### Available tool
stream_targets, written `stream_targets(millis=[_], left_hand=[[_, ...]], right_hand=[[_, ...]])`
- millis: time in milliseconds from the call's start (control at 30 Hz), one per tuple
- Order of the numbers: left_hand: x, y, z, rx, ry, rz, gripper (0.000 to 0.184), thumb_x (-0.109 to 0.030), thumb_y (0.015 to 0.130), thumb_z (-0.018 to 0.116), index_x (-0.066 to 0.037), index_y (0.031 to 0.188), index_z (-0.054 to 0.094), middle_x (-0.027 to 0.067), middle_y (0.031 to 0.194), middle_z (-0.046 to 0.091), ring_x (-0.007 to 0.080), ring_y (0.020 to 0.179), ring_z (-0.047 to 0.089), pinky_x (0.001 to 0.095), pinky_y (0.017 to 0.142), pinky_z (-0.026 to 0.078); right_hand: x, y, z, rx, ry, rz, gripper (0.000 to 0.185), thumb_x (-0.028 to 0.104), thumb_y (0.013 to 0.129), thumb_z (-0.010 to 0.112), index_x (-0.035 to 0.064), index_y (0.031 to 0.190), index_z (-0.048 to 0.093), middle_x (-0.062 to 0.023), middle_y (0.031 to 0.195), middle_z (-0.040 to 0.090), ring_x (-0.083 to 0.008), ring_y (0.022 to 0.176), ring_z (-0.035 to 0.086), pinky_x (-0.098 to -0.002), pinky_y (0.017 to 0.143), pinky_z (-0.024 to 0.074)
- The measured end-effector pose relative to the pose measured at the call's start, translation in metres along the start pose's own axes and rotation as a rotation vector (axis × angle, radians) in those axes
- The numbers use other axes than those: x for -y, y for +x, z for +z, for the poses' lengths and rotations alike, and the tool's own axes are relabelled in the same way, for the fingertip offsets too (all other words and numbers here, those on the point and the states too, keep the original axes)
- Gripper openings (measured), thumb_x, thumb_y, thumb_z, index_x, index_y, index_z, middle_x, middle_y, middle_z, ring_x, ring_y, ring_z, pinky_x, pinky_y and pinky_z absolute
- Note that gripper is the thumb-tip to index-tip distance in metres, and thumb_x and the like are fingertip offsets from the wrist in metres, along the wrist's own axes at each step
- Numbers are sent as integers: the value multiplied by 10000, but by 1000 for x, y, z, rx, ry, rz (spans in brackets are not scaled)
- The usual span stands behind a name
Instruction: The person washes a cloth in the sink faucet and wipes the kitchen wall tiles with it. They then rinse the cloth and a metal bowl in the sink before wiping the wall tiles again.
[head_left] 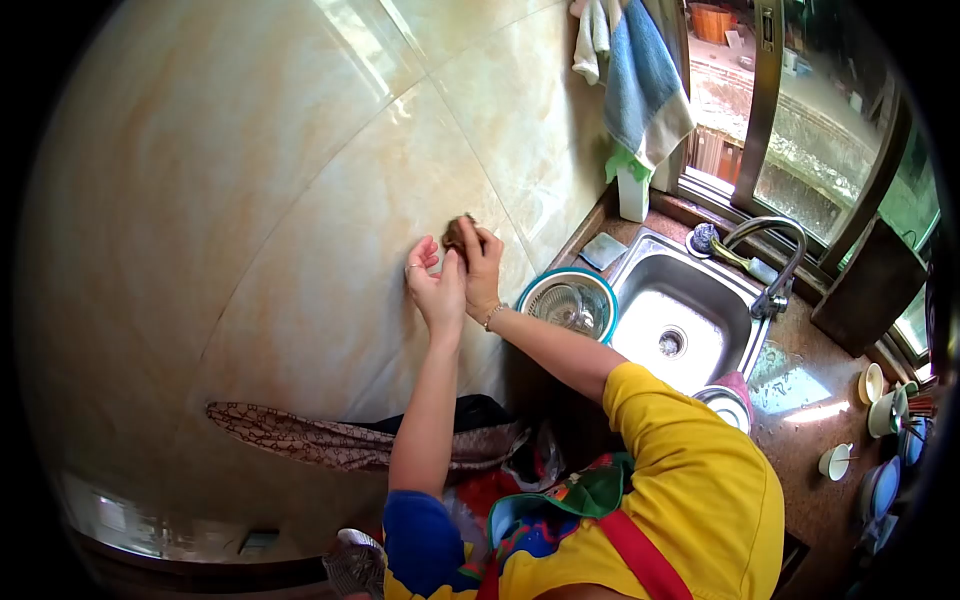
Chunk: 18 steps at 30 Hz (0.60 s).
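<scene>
Both my arms reach up in front of the tiled wall [330, 200]. My right hand [482, 265] wears a bracelet and has its fingers closed on a small brown object [460, 232], too small to identify. Just left of it, touching at the wrist and thumb, is my left hand [436, 285], with a ring on one finger. Its fingers are apart and slightly curled, with nothing seen between them. The brown object lies above the left thumb, partly hidden by the right fingers.
A steel sink [690, 300] with a curved faucet [790, 230] stands at the right, beside a teal-rimmed basin [610, 325]. Towels [645, 85] hang near the window. Cups and bowls [835, 461] line the counter. Patterned cloth [320, 438] hangs below my hands.
</scene>
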<state>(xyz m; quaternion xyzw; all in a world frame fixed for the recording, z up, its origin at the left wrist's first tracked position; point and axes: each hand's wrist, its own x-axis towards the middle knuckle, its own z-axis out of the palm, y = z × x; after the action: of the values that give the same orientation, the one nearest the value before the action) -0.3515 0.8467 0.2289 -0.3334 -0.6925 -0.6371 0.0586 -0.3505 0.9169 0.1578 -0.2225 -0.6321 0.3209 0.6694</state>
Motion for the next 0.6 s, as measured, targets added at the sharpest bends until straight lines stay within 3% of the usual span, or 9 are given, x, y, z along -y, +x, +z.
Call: stream_targets(millis=[67,100,133,200,233,300,367,467,600], left_hand=[[3,3,4,20,87,71,431,-112,818,695,-22,1220,570,107,1134,607,191,995,562,314,804,476],[1,2,4,16,90,74,431,-112,818,695,-22,1220,570,107,1134,607,191,995,562,314,804,476],[-2,1,4,45,156,92,452,-107,796,705,-25,1220,571,109,1130,604,204,1000,561,327,815,477],[11,3,-3,60,270,217,501,-106,744,725,-37,1216,574,122,1100,602,261,1010,563,389,882,458],[4,2,-8,88,311,236,501,-121,741,725,-40,1212,575,154,1160,571,312,1075,529,428,961,411],[-18,-6,-19,39,549,406,525,-131,761,731,-51,1252,563,140,1272,528,310,1129,505,410,969,413],[-32,-6,-34,2,606,454,543,-127,756,721,-57,1269,553,148,1327,480,339,1185,455,441,1017,360],[-40,-5,-56,-58,722,534,592,-122,747,704,-72,1311,528,157,1419,397,377,1273,370,489,1075,284],[-48,-10,-90,-135,914,523,679,-140,740,697,-93,1378,468,158,1507,313,383,1363,277,533,1097,228]], right_hand=[[2,28,-6,60,39,-134,571,34,825,649,159,1371,536,-153,1135,509,-317,1050,453,-391,958,385],[-1,51,-3,-102,4,-204,559,23,819,623,155,1357,544,-161,1065,540,-321,953,490,-411,890,402],[-12,72,-2,-153,-42,-126,556,15,842,605,167,1371,527,-164,1053,549,-312,941,501,-428,886,400],[-54,108,2,-306,-232,47,461,123,929,539,157,1387,502,-187,1097,533,-334,993,497,-455,896,392],[-73,121,1,-333,-233,197,447,179,949,512,136,1393,492,-199,1130,506,-345,1023,483,-449,922,383],[-88,130,4,-394,-280,410,438,230,946,555,124,1369,516,-199,1077,524,-357,1014,511,-451,942,401],[-60,133,6,-361,-182,373,480,227,944,548,118,1406,478,-185,1158,484,-351,1064,467,-448,965,373],[15,134,20,-290,5,74,461,174,923,578,104,1374,513,-184,1172,502,-341,1100,470,-428,986,372],[137,131,38,-189,92,-298,472,88,839,652,157,1301,584,-131,1136,596,-313,999,540,-408,868,450]])
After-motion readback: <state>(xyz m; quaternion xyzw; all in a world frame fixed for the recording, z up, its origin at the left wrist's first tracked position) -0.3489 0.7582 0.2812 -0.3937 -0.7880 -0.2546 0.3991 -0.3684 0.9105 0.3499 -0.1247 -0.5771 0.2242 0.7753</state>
